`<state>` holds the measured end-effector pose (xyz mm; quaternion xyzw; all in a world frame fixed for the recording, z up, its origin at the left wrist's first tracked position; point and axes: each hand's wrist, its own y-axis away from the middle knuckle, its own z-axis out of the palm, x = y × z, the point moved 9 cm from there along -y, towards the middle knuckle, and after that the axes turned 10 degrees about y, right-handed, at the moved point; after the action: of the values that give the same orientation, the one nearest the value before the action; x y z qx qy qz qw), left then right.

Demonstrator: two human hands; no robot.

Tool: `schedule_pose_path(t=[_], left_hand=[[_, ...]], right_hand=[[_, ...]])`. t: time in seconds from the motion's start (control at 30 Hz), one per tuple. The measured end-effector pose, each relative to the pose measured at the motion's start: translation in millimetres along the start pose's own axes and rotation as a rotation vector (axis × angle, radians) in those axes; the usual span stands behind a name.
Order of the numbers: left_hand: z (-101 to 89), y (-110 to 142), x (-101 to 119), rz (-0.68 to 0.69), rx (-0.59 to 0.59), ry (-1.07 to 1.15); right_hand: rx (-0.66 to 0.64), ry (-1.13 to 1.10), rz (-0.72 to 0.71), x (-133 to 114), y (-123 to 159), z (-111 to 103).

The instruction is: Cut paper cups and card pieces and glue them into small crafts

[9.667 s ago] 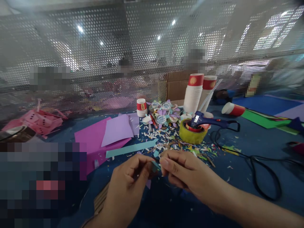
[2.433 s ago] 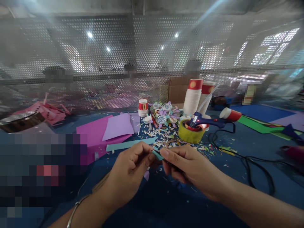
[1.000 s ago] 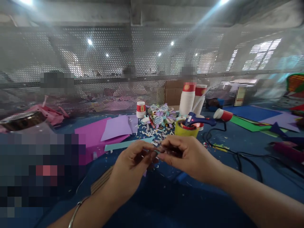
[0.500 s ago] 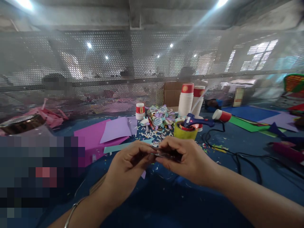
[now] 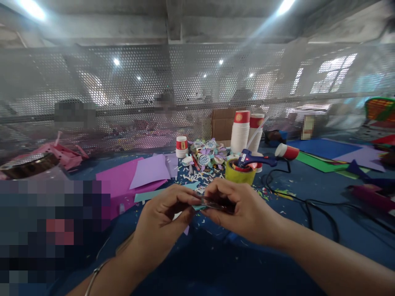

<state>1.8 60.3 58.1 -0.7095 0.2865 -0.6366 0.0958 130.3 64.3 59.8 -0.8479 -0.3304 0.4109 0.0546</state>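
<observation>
My right hand (image 5: 242, 209) is closed around a pair of scissors (image 5: 212, 203); its metal blades point left, while the dark handle is mostly hidden inside the fingers. Close by on the left, my left hand (image 5: 171, 213) pinches a small teal paper piece (image 5: 199, 208) between thumb and fingers, right at the blades. A bit of white shows below the left fingers. Both hands hover above the blue tabletop (image 5: 216, 263), and a bracelet circles the left wrist.
Paper scraps (image 5: 196, 176) and small paper turtles (image 5: 205, 158) lie ahead. A glue gun (image 5: 257, 158) rests on a yellow container (image 5: 239, 174), its cord trailing right. Behind stand stacked paper cups (image 5: 240, 135). Purple sheets (image 5: 149, 172) lie left, a tipped cup (image 5: 286, 151) right.
The scissor blades look closer together than before. More of the teal paper shows between my hands, and my left fingers have shifted slightly. The view has tilted up a little.
</observation>
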Motion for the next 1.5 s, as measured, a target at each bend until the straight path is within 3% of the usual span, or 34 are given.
schedule_pose_path(t=[0.37,0.7,0.97,1.17,1.3,1.5], left_hand=[[1.6,-1,13,0.060,-0.021,-0.054],[1.8,0,13,0.069,-0.024,-0.112],[-3.7,0,16,0.104,0.041,-0.124],[-3.0,0,20,0.145,0.046,-0.162],[-4.5,-2,4,0.006,0.061,-0.059],[1.1,-3,-24,-0.243,0.067,0.275]], right_hand=[[-0.075,-0.275,0.079,8,-2,2],[-0.095,-0.217,0.071,8,-1,4],[-0.117,-0.300,0.092,10,-2,9],[-0.102,-0.517,0.098,10,-4,12],[-0.077,-0.407,0.099,12,-4,11],[0.017,-0.244,0.077,10,-4,4]])
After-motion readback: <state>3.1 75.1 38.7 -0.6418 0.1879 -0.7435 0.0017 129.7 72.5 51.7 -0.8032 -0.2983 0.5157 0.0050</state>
